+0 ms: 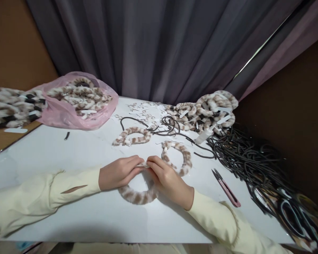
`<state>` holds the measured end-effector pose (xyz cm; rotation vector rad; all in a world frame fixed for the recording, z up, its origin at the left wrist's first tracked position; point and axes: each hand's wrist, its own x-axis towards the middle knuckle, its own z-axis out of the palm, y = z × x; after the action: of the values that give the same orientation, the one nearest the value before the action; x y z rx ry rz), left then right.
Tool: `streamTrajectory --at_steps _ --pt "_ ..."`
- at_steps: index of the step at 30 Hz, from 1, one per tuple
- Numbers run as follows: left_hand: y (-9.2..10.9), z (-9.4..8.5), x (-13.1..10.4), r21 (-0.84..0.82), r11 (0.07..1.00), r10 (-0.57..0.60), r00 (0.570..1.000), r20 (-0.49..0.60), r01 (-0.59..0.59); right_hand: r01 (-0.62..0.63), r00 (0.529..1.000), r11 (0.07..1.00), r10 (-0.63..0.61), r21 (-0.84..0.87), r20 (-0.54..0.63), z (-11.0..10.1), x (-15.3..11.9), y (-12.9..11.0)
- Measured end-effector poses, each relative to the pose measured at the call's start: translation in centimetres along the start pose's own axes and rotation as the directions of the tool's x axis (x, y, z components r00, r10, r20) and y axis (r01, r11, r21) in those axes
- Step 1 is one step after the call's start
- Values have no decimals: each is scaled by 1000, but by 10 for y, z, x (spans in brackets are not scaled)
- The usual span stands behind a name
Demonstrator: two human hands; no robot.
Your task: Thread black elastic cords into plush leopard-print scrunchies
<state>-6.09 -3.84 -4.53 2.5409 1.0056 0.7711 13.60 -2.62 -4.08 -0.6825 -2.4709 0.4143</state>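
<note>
My left hand [122,171] and my right hand [166,178] meet near the table's middle, fingertips almost touching. Between them they pinch the upper part of a fluffy brown-and-white ring [139,197], whose lower curve hangs below the hands against the white table. The ends at the pinch are mostly hidden by the fingers. Just behind the right hand lies a second furry ring [186,158], with a gap at its lower left. Another furry loop [135,136] rests farther back, behind the left hand.
A pink bag [59,114] of furry rings stands at the back left, more rings [7,106] beside it. At the back right are a furry pile [217,109] and a white bottle [203,135]. Pink-handled snips [228,190] lie right, beside black cords [243,155].
</note>
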Motion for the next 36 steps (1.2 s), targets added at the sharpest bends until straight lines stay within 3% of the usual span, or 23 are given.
streamTrajectory --at_steps 3,8,12,15,17,22,25,30,36 --pt "0 0 1 -53 998 -38 999 -33 36 -10 1000 1000 10 1 3 -1 1 0" --pt "-1 -2 2 -131 989 -69 998 10 70 13 1000 999 -12 -44 17 -1 0 0" --pt "1 -6 7 -242 936 -244 967 72 254 16 1000 999 -17 -38 -23 0 -1 3" --pt "3 -8 12 -422 777 -429 883 188 467 13 998 997 -17 -70 -55 -3 -1 4" --pt "3 -8 14 -553 629 -485 832 271 547 35 998 989 -42 -145 -48 -5 -1 4" --pt "2 -7 17 -782 265 -497 775 390 564 132 989 935 -148 -329 -24 -7 0 5" --pt "2 -8 18 -825 119 -494 754 433 552 153 985 905 -174 -397 -18 -6 1 5" --pt "6 -8 19 -821 54 -499 728 470 568 224 965 857 -261 -463 -17 -8 4 2" --pt "12 -5 19 -808 113 -550 714 434 578 474 856 737 -513 -482 57 -7 7 2"
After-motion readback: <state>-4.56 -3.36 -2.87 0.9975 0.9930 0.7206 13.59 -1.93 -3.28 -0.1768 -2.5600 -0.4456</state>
